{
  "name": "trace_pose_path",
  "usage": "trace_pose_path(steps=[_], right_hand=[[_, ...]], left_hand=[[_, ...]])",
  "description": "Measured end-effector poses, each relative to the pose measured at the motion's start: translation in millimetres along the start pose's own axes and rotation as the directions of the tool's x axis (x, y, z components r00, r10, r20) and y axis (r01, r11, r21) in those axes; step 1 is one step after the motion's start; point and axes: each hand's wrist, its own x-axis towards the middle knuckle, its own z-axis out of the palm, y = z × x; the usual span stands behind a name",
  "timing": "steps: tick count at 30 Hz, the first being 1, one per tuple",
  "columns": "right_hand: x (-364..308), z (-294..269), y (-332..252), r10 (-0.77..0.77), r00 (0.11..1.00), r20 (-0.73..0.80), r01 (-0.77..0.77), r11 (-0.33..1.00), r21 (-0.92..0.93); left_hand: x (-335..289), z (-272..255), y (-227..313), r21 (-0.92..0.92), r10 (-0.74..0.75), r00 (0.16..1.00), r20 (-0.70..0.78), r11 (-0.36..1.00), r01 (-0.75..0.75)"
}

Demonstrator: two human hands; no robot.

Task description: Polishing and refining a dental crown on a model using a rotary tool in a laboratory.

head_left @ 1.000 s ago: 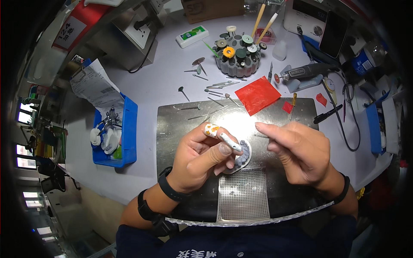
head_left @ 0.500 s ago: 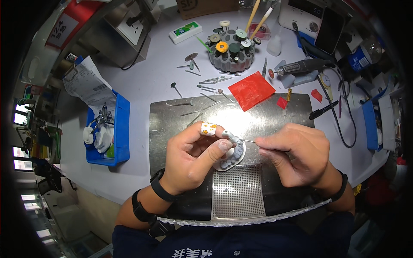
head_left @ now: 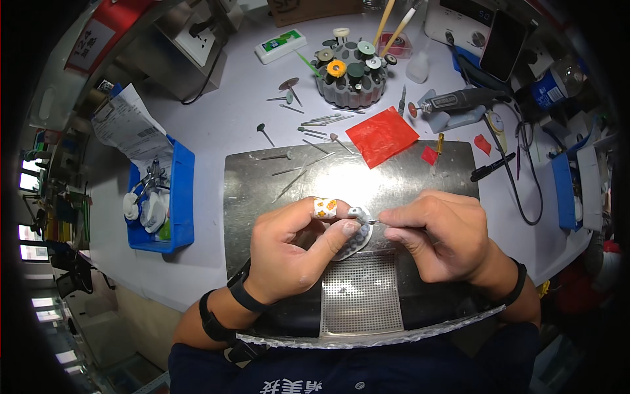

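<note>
A grey dental model (head_left: 357, 244) with a row of teeth on a pale base is pinched between thumb and forefinger of my left hand (head_left: 289, 246). A patterned bandage (head_left: 325, 208) wraps that forefinger. My right hand (head_left: 443, 236) grips a thin metal tool (head_left: 374, 221) between thumb and forefinger; its tip is at the model's upper end, and whether it touches cannot be made out. Most of the tool is hidden by the fingers. Both hands are above the metal work plate (head_left: 262, 190), over its perforated panel (head_left: 361, 295).
Loose burs (head_left: 321, 131) lie beyond the plate, near a red sheet (head_left: 382, 136). Behind them stands a round bur holder (head_left: 351, 88). A rotary handpiece (head_left: 453, 102) rests at right. On the left is a blue tray (head_left: 184, 197) with dental models and a paper slip.
The dental model has turned and now shows less of its base and teeth beside my left thumb. My right hand has shifted slightly left, bringing the tool closer in.
</note>
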Motion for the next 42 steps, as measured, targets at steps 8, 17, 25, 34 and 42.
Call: trace_pose_path(steps=[8, 17, 25, 34, 42], right_hand=[[7, 4, -7, 0.188, 0.979, 0.082, -0.203, 0.947, 0.249], [0, 5, -3, 0.217, 0.972, 0.09, -0.231, 0.951, 0.205], [1, 1, -8, 0.131, 0.99, 0.061, -0.139, 0.979, 0.152], [2, -3, 13, 0.191, 0.981, 0.045, -0.193, 0.98, 0.05], [4, 2, 31, 0.092, 0.996, 0.008, -0.086, 0.949, -0.302]], left_hand=[[0, 2, -1, 0.083, 0.045, 0.999, 0.014, 0.995, -0.046], [0, 4, 2, 0.119, 0.147, 0.988, 0.037, 0.981, -0.151], [-2, 7, 5, 0.053, 0.119, 0.992, 0.037, 0.991, -0.121], [5, -7, 6, -0.306, -0.131, 0.991, 0.018, 0.943, 0.131], [10, -4, -1, -0.332, -0.162, 0.986, 0.05, 0.928, 0.169]])
